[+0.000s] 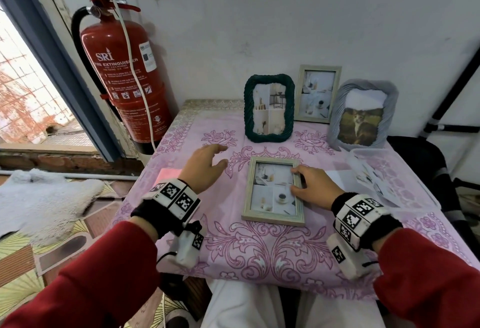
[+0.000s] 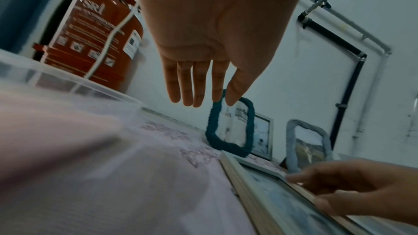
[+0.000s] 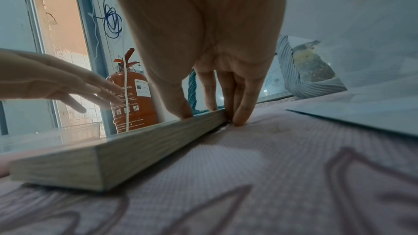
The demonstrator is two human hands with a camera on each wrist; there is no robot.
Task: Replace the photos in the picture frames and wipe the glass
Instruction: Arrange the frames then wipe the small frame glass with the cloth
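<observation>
A pale wooden picture frame [image 1: 272, 190] lies flat, glass up, in the middle of the pink floral tablecloth [image 1: 259, 247]. My right hand [image 1: 309, 184] holds its right edge; in the right wrist view the thumb presses the top of the frame [image 3: 135, 142] and the fingers [image 3: 244, 106] sit against its side, down on the cloth. My left hand [image 1: 205, 166] hovers open above the table to the frame's left, fingers [image 2: 199, 87] straight, holding nothing. A pink cloth [image 1: 168, 174] lies partly hidden under the left wrist.
Three frames stand at the back: a dark green one [image 1: 269, 108], a pale wooden one [image 1: 318, 93], a grey one with a cat photo [image 1: 362, 114]. A clear tub [image 1: 384, 177] holding prints sits right; a white sheet [image 1: 335, 177] beside it. A fire extinguisher [image 1: 122, 67] hangs left.
</observation>
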